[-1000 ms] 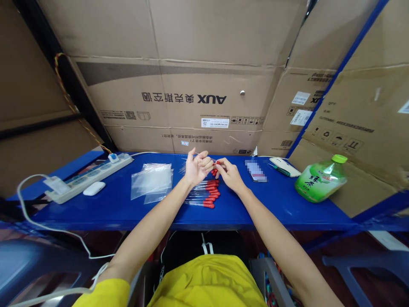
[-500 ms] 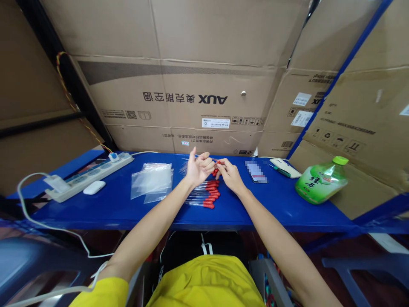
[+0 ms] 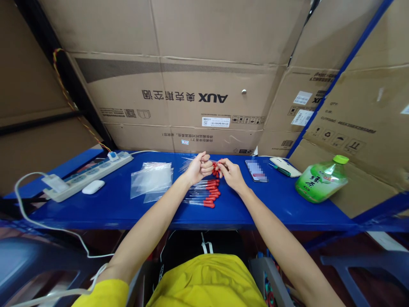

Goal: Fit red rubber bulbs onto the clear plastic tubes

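Observation:
My left hand is closed in a fist, with what looks like a thin clear glass tube running from it toward the right. My right hand pinches a small red rubber bulb at that tube's end; the fingers partly hide it. Just below the hands lies a row of glass droppers with red bulbs pointing right. Between the hands sits a small heap of loose red bulbs. Behind my left wrist, several bare glass tubes rest on the blue table.
Left of the droppers are clear plastic bags. Further left lie a white earphone case and a power strip with cables. On the right are a phone, a notepad with a green pen-like tool, and a green bottle. Cardboard walls the back.
My left thumb has folded down from sticking up, and the left hand has turned into a tighter fist. My right hand stays nearly in place at the red bulb.

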Demonstrator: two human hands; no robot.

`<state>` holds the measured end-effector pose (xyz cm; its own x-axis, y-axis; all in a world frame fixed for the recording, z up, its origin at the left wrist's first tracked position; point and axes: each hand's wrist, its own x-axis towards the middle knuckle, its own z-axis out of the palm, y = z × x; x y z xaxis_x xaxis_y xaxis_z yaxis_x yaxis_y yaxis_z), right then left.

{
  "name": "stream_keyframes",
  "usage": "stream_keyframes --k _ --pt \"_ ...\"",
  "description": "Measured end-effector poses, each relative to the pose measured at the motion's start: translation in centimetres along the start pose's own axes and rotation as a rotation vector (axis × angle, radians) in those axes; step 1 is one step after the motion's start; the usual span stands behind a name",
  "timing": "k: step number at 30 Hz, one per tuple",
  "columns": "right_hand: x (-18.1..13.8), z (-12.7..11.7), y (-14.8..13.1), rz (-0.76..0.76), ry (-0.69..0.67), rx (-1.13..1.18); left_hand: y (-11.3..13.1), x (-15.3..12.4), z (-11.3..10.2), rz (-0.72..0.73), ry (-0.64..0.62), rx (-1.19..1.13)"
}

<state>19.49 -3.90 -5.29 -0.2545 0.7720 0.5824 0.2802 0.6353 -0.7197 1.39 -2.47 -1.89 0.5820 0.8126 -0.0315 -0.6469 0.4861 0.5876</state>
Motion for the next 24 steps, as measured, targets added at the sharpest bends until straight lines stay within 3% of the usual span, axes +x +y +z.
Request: stream_keyframes --k 7,16,24 --pt "-0.1 -0.3 0.2 -0.067 0.002 -0.077 -0.4 0.3 -0.5 0.073 -0.022 0.106" --pt "-0.3 -0.6 0.8 -0.17 0.022 -0.452 -0.5 0.4 -0.3 0.131 -0.019 0.232" --pt "-0.4 -0.8 0.6 -0.235 -0.023 -0.444 0.5 -0.1 -0.6 -0.039 -0.026 0.107"
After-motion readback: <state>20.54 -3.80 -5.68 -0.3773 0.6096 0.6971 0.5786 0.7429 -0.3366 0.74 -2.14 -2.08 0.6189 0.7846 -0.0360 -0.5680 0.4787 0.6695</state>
